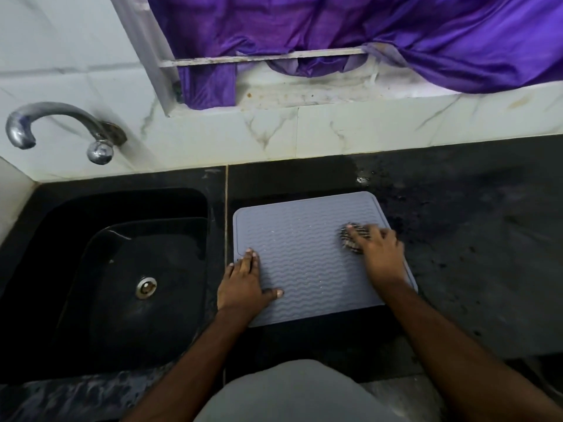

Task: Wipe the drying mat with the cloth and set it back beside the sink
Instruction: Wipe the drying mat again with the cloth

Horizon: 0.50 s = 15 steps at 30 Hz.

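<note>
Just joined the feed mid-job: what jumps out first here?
The grey drying mat lies flat on the black counter, just right of the sink. The left hand presses its near-left corner while the right hand rubs a striped cloth near its right edge. Purple curtain hangs above.

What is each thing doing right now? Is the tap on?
Drying mat: flat on the counter beside the sink.
Cloth: bunched under the right hand, on the mat.
Left hand: flat, pressing the mat's edge.
Tap: no water running.
Sink: nothing in it.
</note>
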Available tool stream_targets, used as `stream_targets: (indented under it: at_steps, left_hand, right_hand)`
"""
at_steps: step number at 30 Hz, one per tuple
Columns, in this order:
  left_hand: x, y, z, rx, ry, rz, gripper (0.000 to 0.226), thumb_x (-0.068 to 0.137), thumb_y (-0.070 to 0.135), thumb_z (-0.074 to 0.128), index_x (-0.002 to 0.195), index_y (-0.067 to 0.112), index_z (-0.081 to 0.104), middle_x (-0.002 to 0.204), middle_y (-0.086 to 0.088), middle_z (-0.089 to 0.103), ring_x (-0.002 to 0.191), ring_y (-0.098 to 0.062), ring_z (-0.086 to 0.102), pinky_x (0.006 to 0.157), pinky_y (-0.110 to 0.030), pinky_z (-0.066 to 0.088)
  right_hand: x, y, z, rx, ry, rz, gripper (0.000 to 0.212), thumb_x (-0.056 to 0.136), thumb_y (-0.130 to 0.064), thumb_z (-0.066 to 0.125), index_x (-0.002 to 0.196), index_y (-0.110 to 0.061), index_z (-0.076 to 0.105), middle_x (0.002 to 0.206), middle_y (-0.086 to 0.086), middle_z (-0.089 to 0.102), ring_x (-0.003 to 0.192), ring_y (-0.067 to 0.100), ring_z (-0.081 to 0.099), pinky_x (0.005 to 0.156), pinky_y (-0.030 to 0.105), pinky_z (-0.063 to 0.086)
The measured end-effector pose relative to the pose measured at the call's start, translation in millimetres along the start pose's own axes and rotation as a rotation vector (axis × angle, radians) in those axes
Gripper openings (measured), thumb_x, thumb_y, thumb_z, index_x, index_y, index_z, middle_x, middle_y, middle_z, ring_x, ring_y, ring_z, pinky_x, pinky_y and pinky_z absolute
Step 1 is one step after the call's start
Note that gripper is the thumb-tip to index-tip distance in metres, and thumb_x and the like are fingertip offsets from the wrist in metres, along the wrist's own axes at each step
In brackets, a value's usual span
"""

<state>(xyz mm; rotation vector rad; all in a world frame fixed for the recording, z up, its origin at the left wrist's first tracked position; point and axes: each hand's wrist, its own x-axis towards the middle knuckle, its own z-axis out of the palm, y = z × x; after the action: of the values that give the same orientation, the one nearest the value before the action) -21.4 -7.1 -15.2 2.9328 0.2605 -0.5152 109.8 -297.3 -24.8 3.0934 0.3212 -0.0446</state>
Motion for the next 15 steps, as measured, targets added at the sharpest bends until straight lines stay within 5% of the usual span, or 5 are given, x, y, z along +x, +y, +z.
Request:
stream_targets:
  at_steps: [5, 10, 15]
  left_hand:
    - [-9.2, -3.5, -2.5, -0.044, 0.065, 0.045, 0.104, 0.09, 0.078, 0.042, 0.163, 0.012, 0.007, 0.17, -0.008, 0.007, 0.156, -0.023, 0.011, 0.127, -0.037, 0.005]
    - [-39.1, -10.1, 7.9, -0.067, 0.066, 0.19, 0.096, 0.09, 0.072, 0.049, 0.162, 0.016, 0.019, 0.169, -0.004, 0.016, 0.153, -0.022, 0.02, 0.124, -0.033, 0.009]
    - [-52.9, -22.5, 20.5, 0.0, 0.071, 0.178, 0.113, 0.071, 0.083, 0.006, 0.163, 0.018, 0.014, 0.17, 0.0, 0.004, 0.156, -0.015, 0.008, 0.124, -0.034, 0.005]
  right_hand:
    - [8.1, 18.2, -8.9, 0.042, -0.02, 0.268, 0.049, 0.104, -0.021, 0.04, 0.148, -0.041, 0.04, 0.137, 0.01, 0.038, 0.117, 0.038, 0.039, 0.094, 0.053, 0.044]
    - [-23.9, -90.5, -21.8, 0.297, -0.022, -0.037, 0.051, 0.105, -0.023, 0.045, 0.152, -0.039, 0.036, 0.146, 0.012, 0.036, 0.131, 0.037, 0.036, 0.107, 0.051, 0.038]
    - [-76.9, -171.8, -5.0, 0.098, -0.036, -0.338, 0.057, 0.096, -0.029, 0.052, 0.149, -0.047, 0.038, 0.146, 0.006, 0.045, 0.12, 0.033, 0.047, 0.092, 0.05, 0.042]
